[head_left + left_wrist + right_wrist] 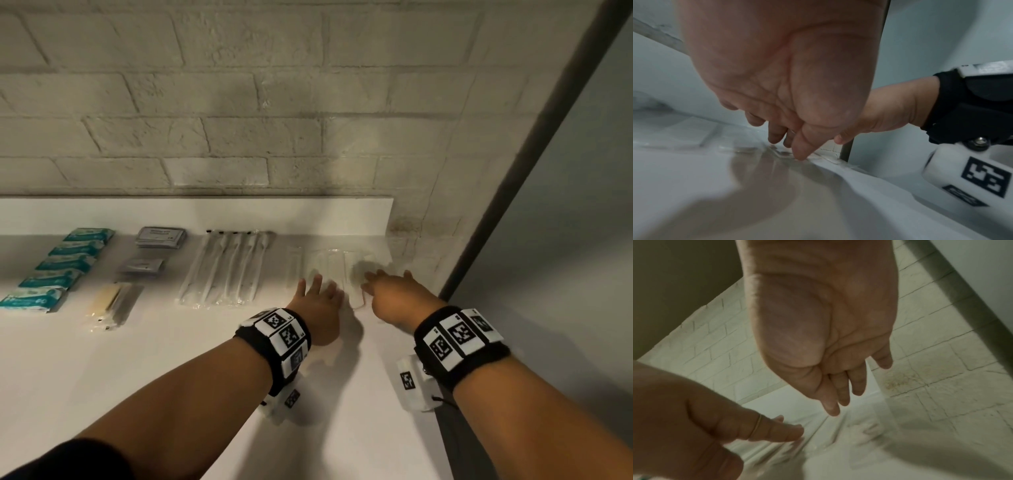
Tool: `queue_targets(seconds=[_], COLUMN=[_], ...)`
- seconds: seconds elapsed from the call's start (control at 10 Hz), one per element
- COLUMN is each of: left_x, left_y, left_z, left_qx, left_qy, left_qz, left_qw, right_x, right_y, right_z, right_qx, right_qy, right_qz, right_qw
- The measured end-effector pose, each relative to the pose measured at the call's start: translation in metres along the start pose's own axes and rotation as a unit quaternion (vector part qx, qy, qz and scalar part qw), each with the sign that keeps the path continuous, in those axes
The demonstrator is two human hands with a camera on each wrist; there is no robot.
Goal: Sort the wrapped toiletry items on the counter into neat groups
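Observation:
A row of clear-wrapped white items [329, 265] lies at the counter's far right end, next to the wall. My left hand [317, 291] reaches over their near ends with fingers spread and straight. In the left wrist view the left hand's fingertips [774, 138] touch the clear wrappers [684, 134]. My right hand [380, 281] is stretched out just to the right, fingers relaxed, over the rightmost wrapper [838, 434]; it holds nothing. The right wrist view shows that hand [840, 395] hanging a little above the counter, with the left hand [715, 426] beside it.
Sorted groups line the white counter [171, 359]: teal packets [58, 267] at far left, grey sachets [154, 246], wrapped wooden sticks [113, 301], and long wrapped brushes [226, 267]. A brick wall [239, 120] stands behind and a dark frame [513, 192] to the right.

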State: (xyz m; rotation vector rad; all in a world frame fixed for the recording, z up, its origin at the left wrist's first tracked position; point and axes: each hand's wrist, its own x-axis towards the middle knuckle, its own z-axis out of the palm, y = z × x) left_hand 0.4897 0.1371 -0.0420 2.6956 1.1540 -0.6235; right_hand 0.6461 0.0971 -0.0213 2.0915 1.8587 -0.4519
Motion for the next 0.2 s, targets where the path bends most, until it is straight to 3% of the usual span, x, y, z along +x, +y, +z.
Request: queue_targets(seconds=[0.1, 0.2], left_x=[-0.008, -0.023], left_y=[0.006, 0.005], left_z=[-0.003, -0.005], left_qx=[-0.023, -0.071], left_qy=[0.018, 0.058], left_qz=[0.013, 0.030], left_qw=[0.999, 0.995], right_x=[-0.008, -0.020], right_y=[0.009, 0.015], right_z=[-0.001, 0.005], right_qx=[0.041, 0.086], right_qy=[-0.015, 0.025], right_qz=[0.025, 0.002], right_qw=[0.999, 0.996])
